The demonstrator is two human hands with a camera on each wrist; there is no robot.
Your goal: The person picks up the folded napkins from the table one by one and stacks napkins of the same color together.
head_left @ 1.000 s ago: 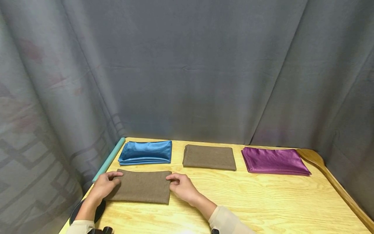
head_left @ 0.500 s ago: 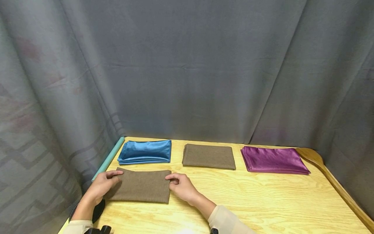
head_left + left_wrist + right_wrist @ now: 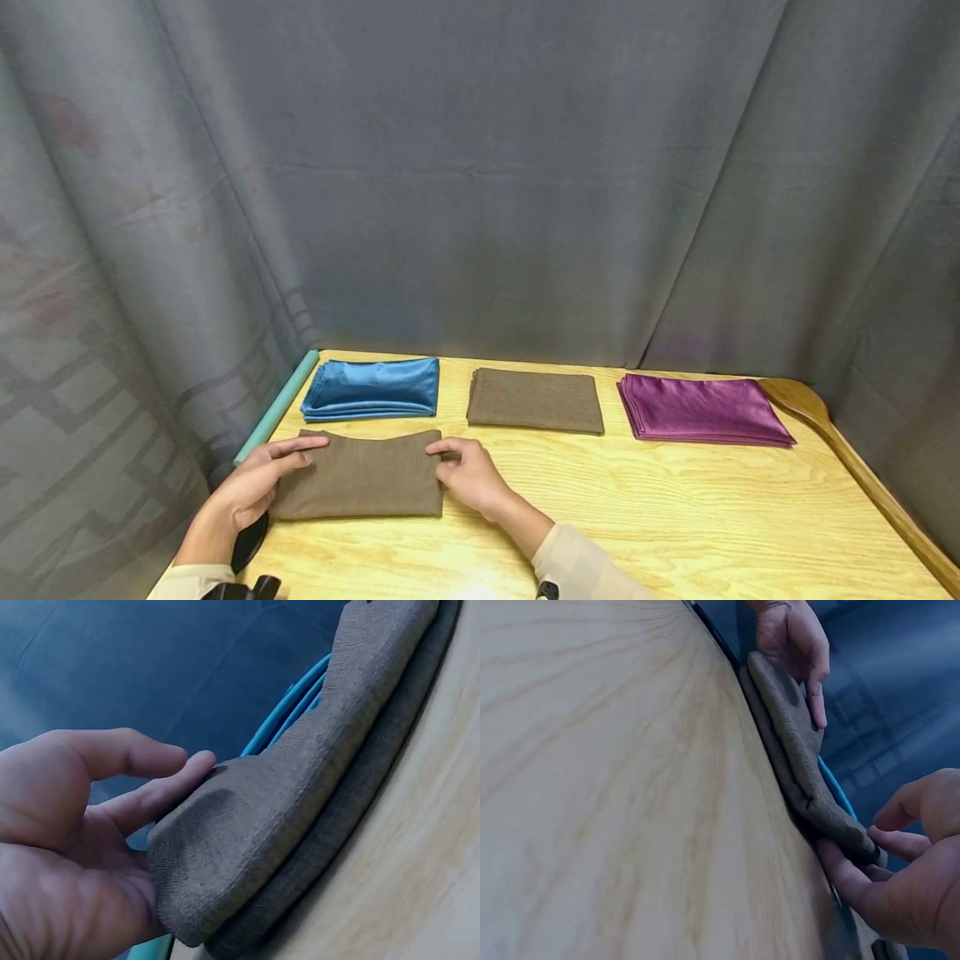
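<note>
A folded brown cloth (image 3: 363, 477) lies flat near the left of the table, its far edge dipping in the middle. My left hand (image 3: 255, 492) touches its left end with fairly straight fingers. In the left wrist view the thumb (image 3: 161, 757) stands apart from the fabric, and part of the hand is hidden behind the cloth. At the right end my right hand (image 3: 472, 482) grips the corner; in the right wrist view the fingers (image 3: 844, 874) lie on both sides of the cloth's end (image 3: 840, 825).
Behind lie a folded blue satin cloth (image 3: 371, 390), another folded brown cloth (image 3: 536, 402) and a folded purple cloth (image 3: 705, 408). A wooden spoon-like tool (image 3: 847, 462) runs along the right edge, a teal rod (image 3: 277, 408) along the left. Grey curtains (image 3: 480, 183) surround the table.
The brown cloth's right corner has risen slightly, and its far edge sags more. My left fingers have stretched a little farther over the cloth. The other cloths stay put.
</note>
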